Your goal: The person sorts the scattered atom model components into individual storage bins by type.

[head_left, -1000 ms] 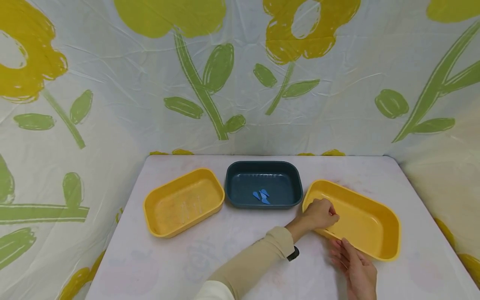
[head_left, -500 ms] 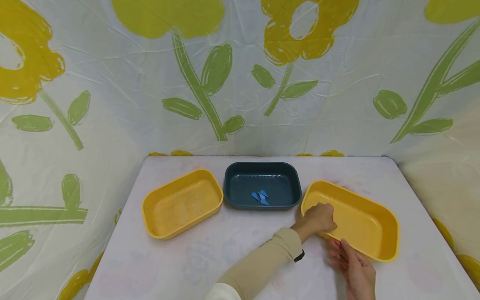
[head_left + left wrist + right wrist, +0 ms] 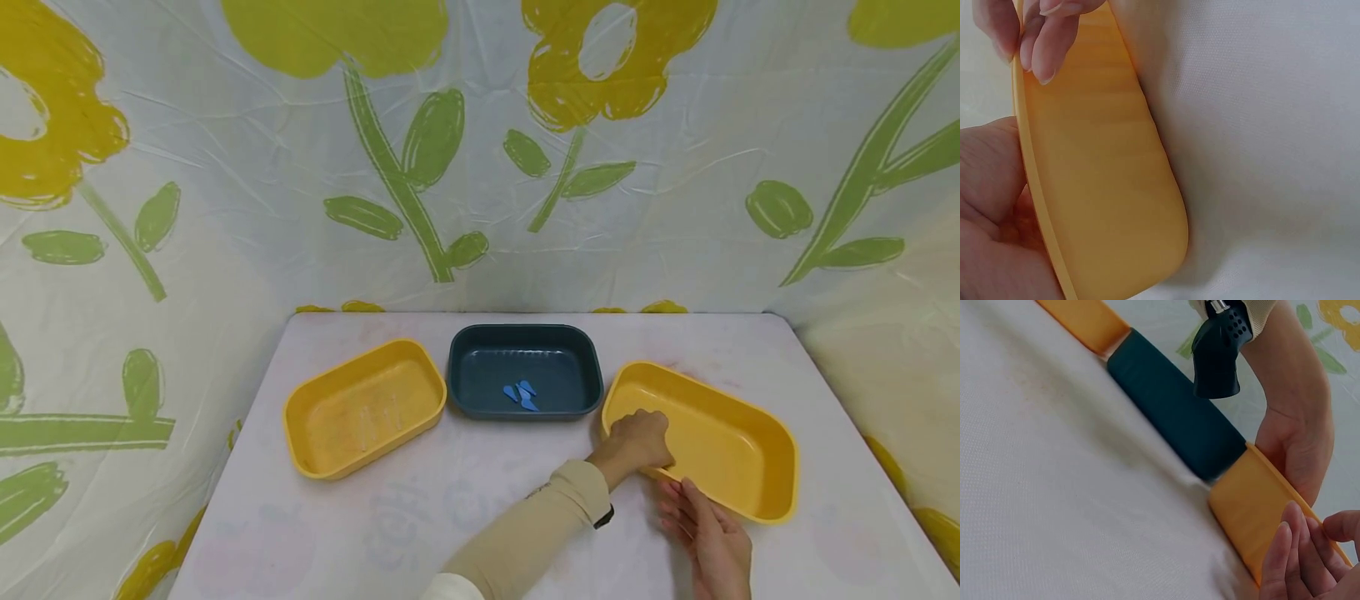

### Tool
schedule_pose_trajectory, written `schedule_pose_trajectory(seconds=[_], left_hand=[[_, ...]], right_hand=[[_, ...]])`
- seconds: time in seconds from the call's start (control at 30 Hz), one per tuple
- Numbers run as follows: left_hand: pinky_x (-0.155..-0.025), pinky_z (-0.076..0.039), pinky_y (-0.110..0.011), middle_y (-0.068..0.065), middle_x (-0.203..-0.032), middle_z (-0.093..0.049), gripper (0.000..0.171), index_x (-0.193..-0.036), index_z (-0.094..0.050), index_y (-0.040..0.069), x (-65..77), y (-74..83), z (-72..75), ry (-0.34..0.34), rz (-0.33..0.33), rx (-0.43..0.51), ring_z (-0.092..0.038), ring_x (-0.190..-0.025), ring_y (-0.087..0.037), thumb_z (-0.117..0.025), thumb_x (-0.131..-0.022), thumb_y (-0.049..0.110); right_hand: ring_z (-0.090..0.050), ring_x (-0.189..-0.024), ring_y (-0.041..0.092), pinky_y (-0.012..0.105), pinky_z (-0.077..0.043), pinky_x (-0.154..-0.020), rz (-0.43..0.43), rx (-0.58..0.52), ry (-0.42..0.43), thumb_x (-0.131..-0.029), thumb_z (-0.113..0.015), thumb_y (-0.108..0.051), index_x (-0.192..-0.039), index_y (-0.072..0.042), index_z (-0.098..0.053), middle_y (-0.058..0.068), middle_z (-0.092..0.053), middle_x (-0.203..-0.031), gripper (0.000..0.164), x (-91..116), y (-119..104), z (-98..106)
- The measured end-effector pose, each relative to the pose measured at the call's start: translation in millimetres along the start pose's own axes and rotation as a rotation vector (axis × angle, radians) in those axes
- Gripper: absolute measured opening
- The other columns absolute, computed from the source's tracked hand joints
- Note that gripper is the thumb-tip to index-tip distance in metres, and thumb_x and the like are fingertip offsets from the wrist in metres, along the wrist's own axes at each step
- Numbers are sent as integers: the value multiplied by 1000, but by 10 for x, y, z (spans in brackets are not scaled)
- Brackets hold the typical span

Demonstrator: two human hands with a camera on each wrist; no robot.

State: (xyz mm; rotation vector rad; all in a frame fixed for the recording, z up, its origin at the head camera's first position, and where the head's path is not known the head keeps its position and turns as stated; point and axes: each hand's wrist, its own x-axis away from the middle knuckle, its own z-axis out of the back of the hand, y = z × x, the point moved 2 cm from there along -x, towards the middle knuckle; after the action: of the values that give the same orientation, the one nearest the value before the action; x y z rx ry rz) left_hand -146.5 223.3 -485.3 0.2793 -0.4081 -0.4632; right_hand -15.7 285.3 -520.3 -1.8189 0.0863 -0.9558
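My left hand reaches over the near-left rim into the right-hand yellow tray, fingers bent down inside it. I cannot tell whether they hold anything; the tray wall hides the fingertips in both wrist views. At the tray's near long side, my right hand pinches the rim, thumb at the top edge and fingers along the outer wall. The right wrist view gives that grip up close, with the right-hand fingers on the yellow wall. In the left wrist view, the left palm lies behind the rim.
A dark blue tray with several small blue teardrop-shaped pieces stands at the back middle. Left of it, another yellow tray holds several thin clear sticks. Flowered cloth surrounds the white table.
My left hand has lowered from a raised, curled position deeper into the right-hand yellow tray, shifting slightly toward its near side. The right hand stays at the rim.
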Motion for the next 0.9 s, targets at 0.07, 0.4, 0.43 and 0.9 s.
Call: schedule_pose_trajectory(seconds=[0.07, 0.4, 0.43, 0.9], left_hand=[[-54, -40, -24, 10, -69, -54, 22, -83, -63, 24, 8, -9, 5, 8, -6, 4, -49, -62, -8, -77, -77, 39], [-50, -39, -17, 11, -61, -53, 20, -77, -65, 20, 60, -73, 37, 37, -40, 176, -49, -55, -4, -69, -86, 37], [-50, -39, -17, 11, -61, -53, 19, -77, -65, 20, 70, -83, 46, 42, -45, 197, -49, -55, -4, -68, -87, 36], [-56, -36, -6, 18, -66, -54, 13, -80, -69, 18, 178, -309, 160, 226, -190, 443, -46, -61, 5, -65, -89, 26]], right_hand=[[-69, -75, 11, 26, -56, -66, -10, 9, 7, -85, -67, -41, -85, -24, -76, -8, -73, -84, 19, -2, 1, -1], [-69, -77, 12, 27, -56, -68, -18, 16, 9, -85, -67, -43, -86, -25, -75, -7, -73, -85, 20, -11, 18, 28], [-69, -77, 12, 27, -56, -68, -22, 17, 11, -85, -67, -43, -86, -26, -75, -7, -73, -85, 19, -16, 19, 26], [-69, -79, 13, 27, -56, -69, -62, 33, 67, -82, -68, -47, -88, -25, -74, -8, -72, -85, 24, -47, 32, 20]])
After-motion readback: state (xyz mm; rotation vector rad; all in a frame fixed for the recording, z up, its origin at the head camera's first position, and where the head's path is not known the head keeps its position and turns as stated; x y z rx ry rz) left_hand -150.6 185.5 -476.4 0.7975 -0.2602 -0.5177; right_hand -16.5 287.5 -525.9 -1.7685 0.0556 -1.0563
